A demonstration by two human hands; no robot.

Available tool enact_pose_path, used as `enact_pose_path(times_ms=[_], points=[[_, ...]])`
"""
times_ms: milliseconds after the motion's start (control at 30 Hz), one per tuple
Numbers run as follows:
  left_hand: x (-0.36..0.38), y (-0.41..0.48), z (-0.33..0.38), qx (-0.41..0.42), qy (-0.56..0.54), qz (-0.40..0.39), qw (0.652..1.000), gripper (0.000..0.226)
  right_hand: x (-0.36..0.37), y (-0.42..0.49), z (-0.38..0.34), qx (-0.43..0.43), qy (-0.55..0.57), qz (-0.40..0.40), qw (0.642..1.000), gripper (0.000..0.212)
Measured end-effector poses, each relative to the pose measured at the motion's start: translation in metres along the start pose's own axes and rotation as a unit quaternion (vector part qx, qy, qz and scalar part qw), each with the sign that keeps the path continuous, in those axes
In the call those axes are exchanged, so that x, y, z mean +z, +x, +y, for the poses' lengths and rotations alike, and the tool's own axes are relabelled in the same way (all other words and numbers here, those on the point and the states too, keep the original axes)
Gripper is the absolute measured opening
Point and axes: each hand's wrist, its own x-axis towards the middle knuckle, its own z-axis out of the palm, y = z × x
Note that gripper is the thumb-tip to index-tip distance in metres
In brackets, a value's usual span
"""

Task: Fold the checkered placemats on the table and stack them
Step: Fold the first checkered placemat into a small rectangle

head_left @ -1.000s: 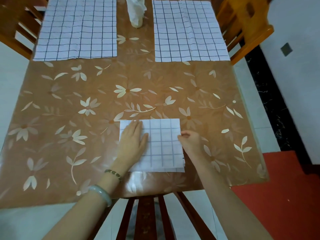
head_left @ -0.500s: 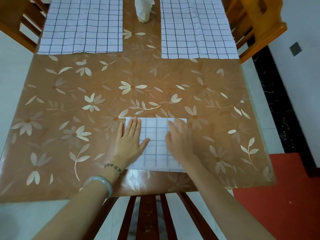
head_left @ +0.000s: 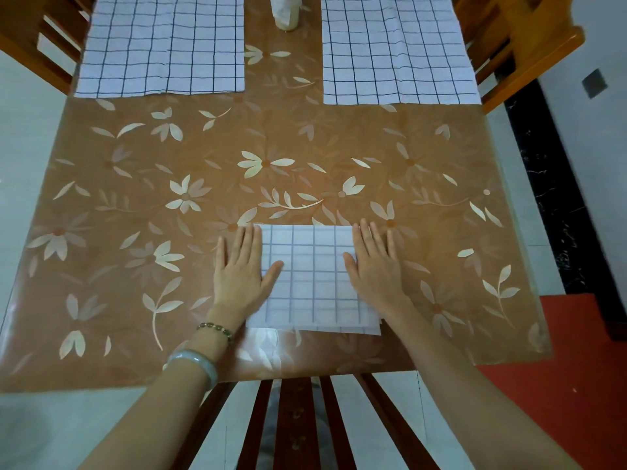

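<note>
A folded white checkered placemat (head_left: 314, 279) lies near the table's front edge, pale side up, its layers showing at the near edge. My left hand (head_left: 242, 271) lies flat with straight fingers over its left edge, thumb on the cloth. My right hand (head_left: 375, 266) lies flat over its right edge in the same way. Two unfolded checkered placemats lie spread at the far end, one at the far left (head_left: 163, 45) and one at the far right (head_left: 395, 49).
The table (head_left: 135, 184) wears a brown cloth with pale flowers. A white cup-like thing (head_left: 286, 11) stands between the far placemats. Wooden chairs stand at the far left (head_left: 37, 45), far right (head_left: 522, 39) and right below me (head_left: 295, 422).
My hands slid apart from the middle of the folded placemat to its left and right edges, flattening it. The right hand, earlier pinching the right edge, now lies flat.
</note>
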Motion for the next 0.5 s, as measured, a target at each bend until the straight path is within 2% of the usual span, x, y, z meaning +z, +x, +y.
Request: enact_pose_path(times_ms=[100, 200, 300, 500], points=[[-0.007, -0.005, -0.001, -0.002, -0.003, 0.014, 1.000, 0.078, -0.005, -0.002, -0.007, 0.015, -0.022, 0.026, 0.999, 0.063], [-0.012, -0.014, 0.020, 0.060, -0.017, 0.028, 0.998, 0.070, -0.011, -0.011, -0.040, -0.030, 0.004, 0.059, 0.998, 0.059], [-0.007, -0.024, 0.035, 0.106, -0.011, -0.003, 0.994, 0.066, -0.002, -0.024, -0.070, -0.104, 0.007, 0.033, 0.994, 0.057], [0.000, -0.025, 0.021, 0.088, -0.002, -0.045, 0.995, 0.068, 0.011, -0.029, -0.047, -0.088, 0.010, 0.001, 0.996, 0.059]])
